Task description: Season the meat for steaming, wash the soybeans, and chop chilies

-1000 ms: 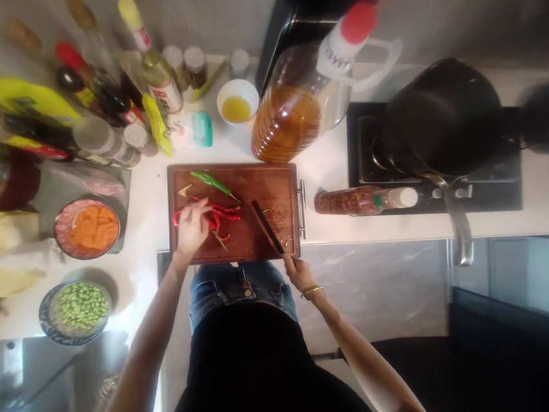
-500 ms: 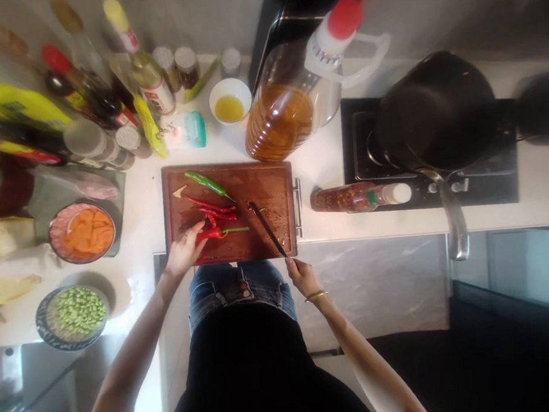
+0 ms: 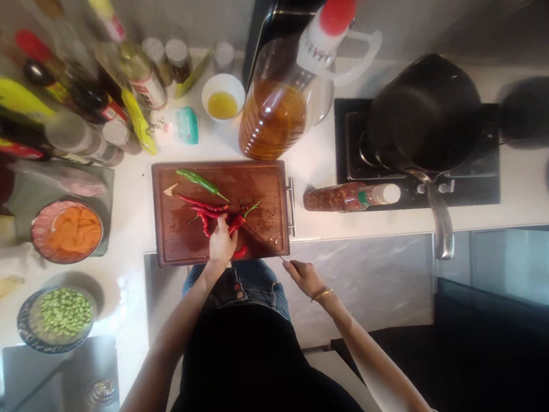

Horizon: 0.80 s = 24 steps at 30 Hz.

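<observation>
Chilli (image 3: 238,222) protruded beyond left hand (image 3: 222,242), fingers curled nearly closed on it; right hand (image 3: 305,277) clenched knife (image 3: 266,240) alongside. I judged step as positioning; next move called for fingertips clear of knife.

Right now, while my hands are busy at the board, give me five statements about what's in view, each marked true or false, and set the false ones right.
1. The left hand is among the red chilies on the cutting board. True.
2. The right hand holds a bottle. False: it holds a knife.
3. The green chili lies on the cutting board. True.
4. The white bowl contains orange slices. False: it contains yellow liquid; the slices are in another bowl, at the left.
5. The dark pan is on the cooktop. True.
</observation>
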### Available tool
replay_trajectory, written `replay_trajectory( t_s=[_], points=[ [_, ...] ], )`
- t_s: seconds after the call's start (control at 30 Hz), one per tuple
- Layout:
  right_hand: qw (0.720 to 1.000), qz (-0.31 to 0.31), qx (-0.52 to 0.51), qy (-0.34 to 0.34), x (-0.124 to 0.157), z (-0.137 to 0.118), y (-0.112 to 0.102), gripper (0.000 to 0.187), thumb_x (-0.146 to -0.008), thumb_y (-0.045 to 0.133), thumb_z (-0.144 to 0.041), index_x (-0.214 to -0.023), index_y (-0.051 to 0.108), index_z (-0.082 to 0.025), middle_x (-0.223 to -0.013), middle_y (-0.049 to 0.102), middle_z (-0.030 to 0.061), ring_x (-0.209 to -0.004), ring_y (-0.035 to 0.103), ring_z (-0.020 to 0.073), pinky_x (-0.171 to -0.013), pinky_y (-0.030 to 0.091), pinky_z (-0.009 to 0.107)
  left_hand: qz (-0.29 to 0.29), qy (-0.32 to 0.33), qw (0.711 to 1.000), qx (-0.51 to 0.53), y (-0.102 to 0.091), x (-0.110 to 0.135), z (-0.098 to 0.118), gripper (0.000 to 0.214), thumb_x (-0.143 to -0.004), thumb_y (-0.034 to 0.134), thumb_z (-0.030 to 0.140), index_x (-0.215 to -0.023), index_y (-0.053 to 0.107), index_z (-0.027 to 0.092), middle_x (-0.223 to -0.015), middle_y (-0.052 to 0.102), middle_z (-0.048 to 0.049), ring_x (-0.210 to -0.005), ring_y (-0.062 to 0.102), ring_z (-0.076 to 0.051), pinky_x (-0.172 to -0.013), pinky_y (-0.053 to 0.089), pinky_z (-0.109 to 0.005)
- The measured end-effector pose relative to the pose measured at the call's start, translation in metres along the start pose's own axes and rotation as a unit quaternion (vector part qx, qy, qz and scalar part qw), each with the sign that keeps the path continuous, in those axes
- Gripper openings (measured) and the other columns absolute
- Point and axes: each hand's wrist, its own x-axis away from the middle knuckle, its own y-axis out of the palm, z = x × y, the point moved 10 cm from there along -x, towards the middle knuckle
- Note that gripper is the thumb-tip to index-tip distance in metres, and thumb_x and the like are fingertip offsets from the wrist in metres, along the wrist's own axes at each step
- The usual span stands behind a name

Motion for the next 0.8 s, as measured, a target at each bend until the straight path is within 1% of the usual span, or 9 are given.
replay_trajectory(
  t_s=[0.1,0.3,0.43,0.53,0.6,0.63,0.67,0.73,0.8],
  points=[
    [1.000,-0.006,0.015,-0.002,-0.002,0.002,-0.001,0.070,-0.082,0.018,-0.082,-0.052,0.041,-0.022,-0.045,0.046,0.0016,-0.046,0.037,0.0117,-0.051,0.031,0.027,0.015,0.001,1.000,0.002,-0.003,0.001,-0.001,0.050,-0.079,0.058,0.015,-0.125,0.039,0.018,-0.088,0.071,-0.0095,-0.076,0.071,-0.027,-0.066,0.057,-0.037],
    [1.000,-0.008,0.021,-0.002,-0.006,-0.004,-0.009,0.069,-0.082,0.015,-0.081,-0.052,0.039,-0.024,-0.046,0.047,0.0030,-0.046,0.039,0.0133,-0.052,0.033,0.028,0.037,0.012,0.999,0.012,-0.004,0.002,-0.002,0.049,-0.079,0.059,0.017,-0.124,0.039,0.021,-0.083,0.070,-0.0064,-0.069,0.070,-0.025,-0.060,0.056,-0.034],
    [1.000,-0.013,0.017,0.002,-0.007,-0.004,-0.011,0.069,-0.082,0.016,-0.082,-0.052,0.038,-0.024,-0.046,0.048,0.0036,-0.046,0.042,0.0140,-0.051,0.033,0.028,0.034,0.000,0.999,0.013,-0.003,0.003,-0.002,0.049,-0.078,0.059,0.016,-0.123,0.041,0.021,-0.087,0.071,-0.0081,-0.069,0.070,-0.025,-0.060,0.056,-0.034],
    [1.000,-0.006,0.012,-0.002,-0.005,-0.003,-0.013,0.070,-0.081,0.016,-0.083,-0.052,0.038,-0.024,-0.046,0.047,0.0030,-0.047,0.041,0.0136,-0.051,0.034,0.028,0.014,-0.024,0.999,0.020,-0.009,0.007,0.000,0.049,-0.078,0.061,0.016,-0.124,0.042,0.021,-0.088,0.071,-0.0074,-0.072,0.071,-0.024,-0.062,0.056,-0.033],
    [1.000,0.001,0.001,-0.002,-0.003,-0.001,-0.015,0.070,-0.081,0.016,-0.084,-0.052,0.038,-0.024,-0.046,0.046,0.0022,-0.047,0.040,0.0132,-0.050,0.034,0.027,0.008,-0.050,0.998,0.022,-0.023,0.011,-0.002,0.051,-0.078,0.063,0.019,-0.125,0.042,0.021,-0.088,0.071,-0.0063,-0.074,0.071,-0.024,-0.065,0.055,-0.033],
    [1.000,0.004,-0.007,-0.001,-0.002,0.000,-0.016,0.071,-0.080,0.016,-0.085,-0.053,0.038,-0.023,-0.046,0.046,0.0019,-0.047,0.040,0.0130,-0.050,0.034,0.026,0.015,-0.061,0.998,0.026,-0.034,0.013,-0.004,0.052,-0.078,0.065,0.021,-0.125,0.042,0.022,-0.088,0.071,-0.0057,-0.074,0.071,-0.024,-0.066,0.055,-0.033],
    [1.000,0.007,-0.016,0.001,-0.001,0.001,-0.016,0.071,-0.080,0.016,-0.085,-0.054,0.039,-0.023,-0.047,0.046,0.0017,-0.047,0.040,0.0130,-0.049,0.034,0.026,0.029,-0.070,0.997,0.033,-0.048,0.014,-0.007,0.053,-0.077,0.068,0.023,-0.124,0.042,0.023,-0.089,0.071,-0.0049,-0.074,0.071,-0.023,-0.067,0.055,-0.033],
    [0.999,0.013,-0.033,0.004,-0.001,0.003,-0.017,0.071,-0.080,0.016,-0.085,-0.055,0.040,-0.023,-0.047,0.046,0.0015,-0.048,0.040,0.0129,-0.048,0.034,0.025,0.077,-0.090,0.991,0.058,-0.082,0.013,-0.022,0.057,-0.075,0.073,0.028,-0.123,0.043,0.024,-0.088,0.071,-0.0036,-0.073,0.070,-0.021,-0.069,0.055,-0.032],
    [0.999,0.016,-0.043,0.003,-0.002,0.005,-0.017,0.072,-0.079,0.016,-0.086,-0.056,0.041,-0.023,-0.047,0.047,0.0019,-0.047,0.042,0.0131,-0.048,0.035,0.025,0.134,-0.113,0.980,0.099,-0.118,0.007,-0.046,0.060,-0.072,0.076,0.031,-0.121,0.043,0.024,-0.086,0.070,-0.0025,-0.071,0.068,-0.018,-0.069,0.055,-0.031]
  ],
)
